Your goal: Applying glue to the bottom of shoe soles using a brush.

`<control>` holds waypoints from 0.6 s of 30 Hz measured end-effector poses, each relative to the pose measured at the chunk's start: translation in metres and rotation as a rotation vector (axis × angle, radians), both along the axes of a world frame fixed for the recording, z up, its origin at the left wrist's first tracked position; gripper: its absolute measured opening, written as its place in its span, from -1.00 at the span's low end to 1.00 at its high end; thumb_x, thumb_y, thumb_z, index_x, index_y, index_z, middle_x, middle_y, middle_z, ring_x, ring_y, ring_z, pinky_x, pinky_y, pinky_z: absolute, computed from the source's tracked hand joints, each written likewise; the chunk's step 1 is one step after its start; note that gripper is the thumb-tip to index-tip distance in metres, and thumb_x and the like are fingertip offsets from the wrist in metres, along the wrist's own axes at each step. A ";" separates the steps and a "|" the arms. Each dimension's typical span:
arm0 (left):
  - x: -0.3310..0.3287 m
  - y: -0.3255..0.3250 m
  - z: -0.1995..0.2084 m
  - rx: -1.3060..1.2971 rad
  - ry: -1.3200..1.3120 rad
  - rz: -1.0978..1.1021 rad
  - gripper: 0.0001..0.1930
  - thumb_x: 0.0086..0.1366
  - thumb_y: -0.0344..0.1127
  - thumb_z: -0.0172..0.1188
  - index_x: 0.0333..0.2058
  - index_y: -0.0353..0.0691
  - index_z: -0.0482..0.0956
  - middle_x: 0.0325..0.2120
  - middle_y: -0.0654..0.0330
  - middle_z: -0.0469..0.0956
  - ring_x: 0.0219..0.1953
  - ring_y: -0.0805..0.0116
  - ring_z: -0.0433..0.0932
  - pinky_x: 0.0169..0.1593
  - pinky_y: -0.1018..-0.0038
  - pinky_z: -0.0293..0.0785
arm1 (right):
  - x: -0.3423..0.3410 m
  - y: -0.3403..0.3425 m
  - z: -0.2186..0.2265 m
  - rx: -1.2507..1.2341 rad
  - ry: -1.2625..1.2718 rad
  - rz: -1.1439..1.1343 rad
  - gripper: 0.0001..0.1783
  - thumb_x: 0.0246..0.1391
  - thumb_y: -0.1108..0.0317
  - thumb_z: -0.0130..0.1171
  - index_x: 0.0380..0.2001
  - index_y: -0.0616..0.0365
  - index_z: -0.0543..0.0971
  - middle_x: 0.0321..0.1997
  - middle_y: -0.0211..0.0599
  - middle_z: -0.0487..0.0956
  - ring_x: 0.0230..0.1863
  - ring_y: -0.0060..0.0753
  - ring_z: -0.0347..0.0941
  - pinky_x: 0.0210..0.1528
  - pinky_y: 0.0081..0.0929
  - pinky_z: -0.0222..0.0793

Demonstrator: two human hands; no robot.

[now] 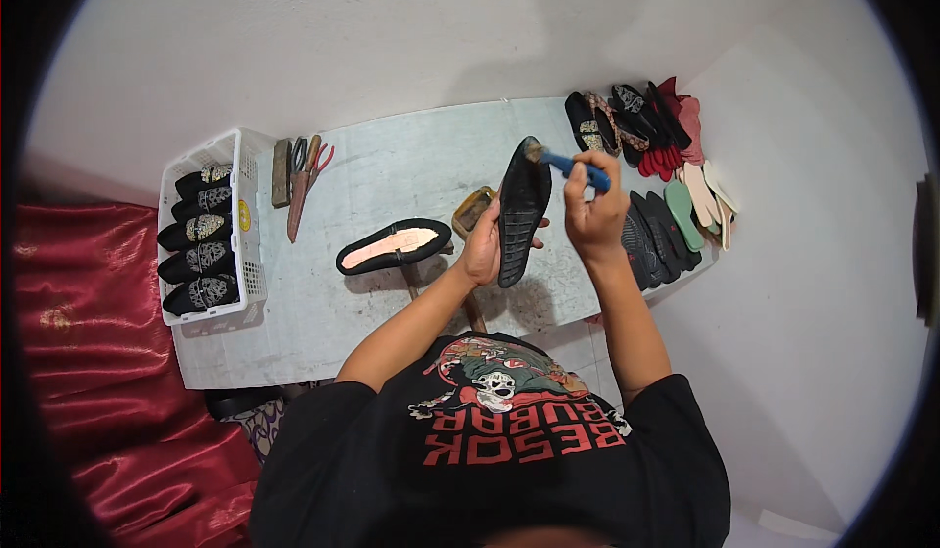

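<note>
My left hand (482, 246) grips a black ridged shoe sole (523, 217) by its side, holding it upright over the table; whether an upper is attached behind it is hidden. In my right hand (593, 213) is a brush with a blue handle (580, 168), its bristles touching the sole near the top end. Just left of my left hand, a small yellowish tub (472, 211) with brown stuff inside stands on the table. Farther left lies a black flat shoe (394, 245) with a pale pink inside, partly over a wooden handle.
A white plastic basket (252, 244) at the left holds several black patterned shoes. Pliers (321, 159), other hand tools and a dark block (282, 174) lie beside it. Finished-looking shoes (593, 122), black soles (641, 244) and pale insoles (699, 193) cover the table's right end.
</note>
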State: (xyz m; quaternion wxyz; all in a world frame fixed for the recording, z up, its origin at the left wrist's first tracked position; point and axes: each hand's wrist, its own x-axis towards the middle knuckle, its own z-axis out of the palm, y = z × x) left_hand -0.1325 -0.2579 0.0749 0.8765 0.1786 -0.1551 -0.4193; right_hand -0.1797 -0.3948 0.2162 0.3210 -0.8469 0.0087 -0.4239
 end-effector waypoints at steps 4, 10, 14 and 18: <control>-0.002 0.000 -0.001 0.001 0.004 -0.041 -0.46 0.60 0.01 -0.36 0.44 -0.04 0.09 0.21 0.10 0.46 0.14 0.10 0.54 0.03 0.19 0.61 | 0.000 -0.004 0.005 -0.027 0.012 -0.034 -0.82 0.28 0.38 0.17 -0.15 0.26 0.49 -0.34 -0.11 0.57 -0.45 -0.14 0.58 -0.36 -0.33 0.48; -0.002 -0.002 -0.003 -0.003 -0.007 -0.043 -0.45 0.59 0.00 -0.34 0.43 -0.07 0.10 0.22 0.09 0.45 0.14 0.09 0.54 0.03 0.19 0.61 | 0.003 -0.003 0.005 0.086 0.057 -0.026 -0.82 0.30 0.38 0.16 -0.15 0.27 0.48 -0.34 -0.10 0.58 -0.45 -0.15 0.59 -0.39 -0.31 0.48; -0.003 -0.003 -0.001 -0.009 -0.006 -0.040 -0.45 0.59 0.00 -0.34 0.43 -0.07 0.10 0.21 0.09 0.45 0.14 0.09 0.53 0.03 0.20 0.61 | 0.004 -0.010 -0.006 -0.091 -0.023 0.019 -0.81 0.29 0.38 0.16 -0.13 0.27 0.47 -0.33 -0.11 0.58 -0.46 -0.16 0.57 -0.40 -0.32 0.46; 0.000 -0.002 -0.006 -0.004 -0.005 -0.043 -0.45 0.59 0.00 -0.33 0.44 -0.06 0.09 0.22 0.10 0.45 0.14 0.09 0.53 0.03 0.20 0.61 | 0.003 -0.012 0.003 -0.026 0.005 -0.045 -0.82 0.29 0.38 0.16 -0.14 0.26 0.48 -0.35 -0.13 0.56 -0.46 -0.17 0.57 -0.40 -0.32 0.45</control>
